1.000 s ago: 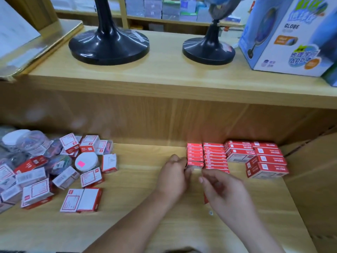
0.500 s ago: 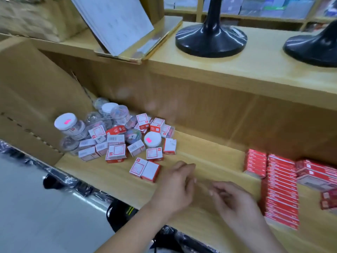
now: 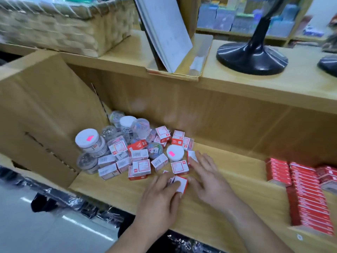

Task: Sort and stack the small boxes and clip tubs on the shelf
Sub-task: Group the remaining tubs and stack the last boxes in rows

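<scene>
Your two hands are low in the view, over the front edge of the wooden shelf [image 3: 209, 212], close together. Your left hand [image 3: 160, 196] rests on a small red-and-white box [image 3: 180, 182] lying flat just inside the front edge; its fingers are curled loosely over the box's near side, touching it but not clearly closed around it. Your right hand [image 3: 209, 181] lies flat and spread just beside it, fingers apart, the fingertips touching a second small box [image 3: 192, 157] a little further in. Whether either hand has a firm hold cannot be told.

These boxes look like light, stiff card cartons with smooth printed faces. They should slide easily and tip if nudged, so pinch each by its two long sides between thumb and fingers instead of pressing on top.

Beyond your hands, toward the left end of the shelf, sits the unsorted pile [image 3: 131, 157]: many more small boxes lying at all angles. A white-lidded clip tub [image 3: 175, 152] with a pink sticker stands at the pile's right side, and another white-lidded tub [image 3: 87, 139] stands at its left. The clear plastic tubs look hard and slippery, and likely heavier than the boxes; take them around the wall, not by the lid.

At the right end of the shelf, well apart from the pile, red boxes [image 3: 306, 194] already lie in neat rows.

Furthest away, on the worktop above the shelf, stand a black stand base [image 3: 251, 57] and a woven basket [image 3: 63, 28].
</scene>
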{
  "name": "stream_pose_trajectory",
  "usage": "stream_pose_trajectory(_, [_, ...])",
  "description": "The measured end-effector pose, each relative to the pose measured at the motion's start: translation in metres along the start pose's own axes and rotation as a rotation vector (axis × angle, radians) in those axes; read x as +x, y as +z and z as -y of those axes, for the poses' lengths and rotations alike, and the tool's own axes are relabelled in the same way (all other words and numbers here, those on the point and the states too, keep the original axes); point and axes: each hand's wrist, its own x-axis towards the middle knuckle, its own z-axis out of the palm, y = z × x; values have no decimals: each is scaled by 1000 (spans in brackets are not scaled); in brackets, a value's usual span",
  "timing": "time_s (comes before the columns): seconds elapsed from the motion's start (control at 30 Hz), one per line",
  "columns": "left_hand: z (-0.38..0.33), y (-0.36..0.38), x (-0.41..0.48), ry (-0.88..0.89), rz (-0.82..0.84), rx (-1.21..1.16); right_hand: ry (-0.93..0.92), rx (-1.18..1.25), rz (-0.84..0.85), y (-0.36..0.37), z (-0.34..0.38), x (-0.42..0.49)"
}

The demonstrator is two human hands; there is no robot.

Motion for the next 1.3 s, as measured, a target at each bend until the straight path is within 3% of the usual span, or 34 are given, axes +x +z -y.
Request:
stream_pose_trajectory(0.07, [12,-6,0,3,-14,46,25,-23,30,6,3,1])
stream_pose_trajectory(0.23, [23,-12,6,46,49,41,168,16,-134,13,18,-16])
stream_pose_trajectory(0.37, [21,-21,7,-5,70,-229,119,-70,-316,13,45,-21])
stream_pose_trajectory(0.5, [30,-54,-19,-188,-178,-339,-67,-65,-277,27,92,-17])
stream_pose_trajectory(0.6, [56,-81,-48,-396,-354,-272,-79,-112,-188,48,119,-11])
stream_pose_trajectory(0.7, [84,-112,-57,-524,-375,-210,-33,-135,-167,60,141,0])
stream_pose_trajectory(0.9, [121,-133,-22,-490,-171,-118,-14,-213,-141,78,172,19])
stream_pose_trajectory(1.07, [153,-128,-8,-384,-153,7,107,-233,-91,85,167,34])
stream_pose_trajectory(1.3, [170,-129,-5,-196,9,113,101,-187,-221,85,146,34])
